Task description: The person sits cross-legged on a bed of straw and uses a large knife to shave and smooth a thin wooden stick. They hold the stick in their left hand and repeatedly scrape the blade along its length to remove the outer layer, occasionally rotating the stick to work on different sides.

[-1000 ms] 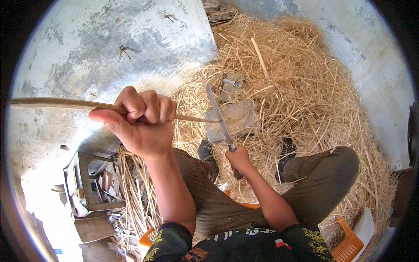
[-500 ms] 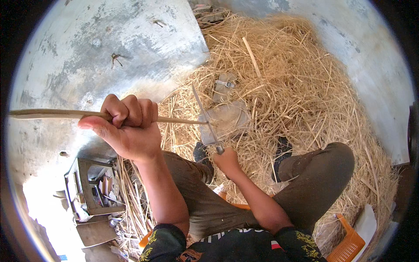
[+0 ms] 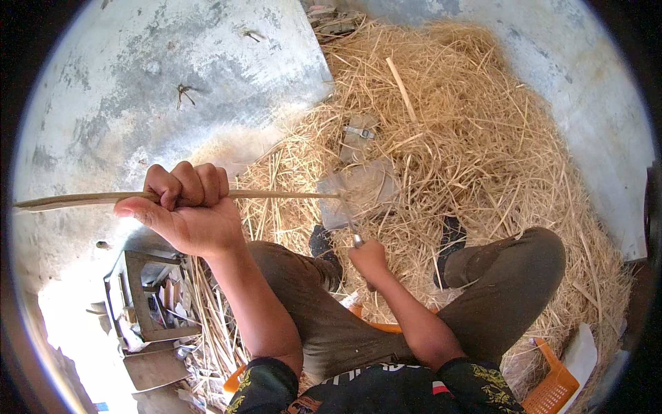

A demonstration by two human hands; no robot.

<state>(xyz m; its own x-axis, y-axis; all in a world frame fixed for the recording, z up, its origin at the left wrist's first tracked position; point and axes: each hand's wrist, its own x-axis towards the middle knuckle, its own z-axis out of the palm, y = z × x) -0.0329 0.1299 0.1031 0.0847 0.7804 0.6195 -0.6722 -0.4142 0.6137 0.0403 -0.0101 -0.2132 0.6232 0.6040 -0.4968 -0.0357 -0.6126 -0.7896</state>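
Observation:
My left hand (image 3: 193, 215) is closed around a long thin wooden stick (image 3: 286, 194), thumb toward its left end. Held nearly level, the stick reaches from the wall side to above a grey slab (image 3: 334, 215) on the floor between my feet. In my closed right hand (image 3: 369, 263) is a knife (image 3: 357, 240), gripped by its handle. Its blade is smeared by motion and seems to meet or pass the stick's right end; I cannot tell whether they touch.
Pale shavings (image 3: 483, 131) cover the floor in a heap. A small metal-clasped object (image 3: 358, 132) lies beyond the slab. A wooden stool-like frame (image 3: 141, 293) stands at left beside a bundle of sticks (image 3: 205, 297). Worn walls (image 3: 227, 55) close in; I sit on an orange chair (image 3: 555, 379).
My left hand has shifted left and slightly down along with the stick. My right hand has moved a little right and down, and the knife blade, clear before, is now blurred.

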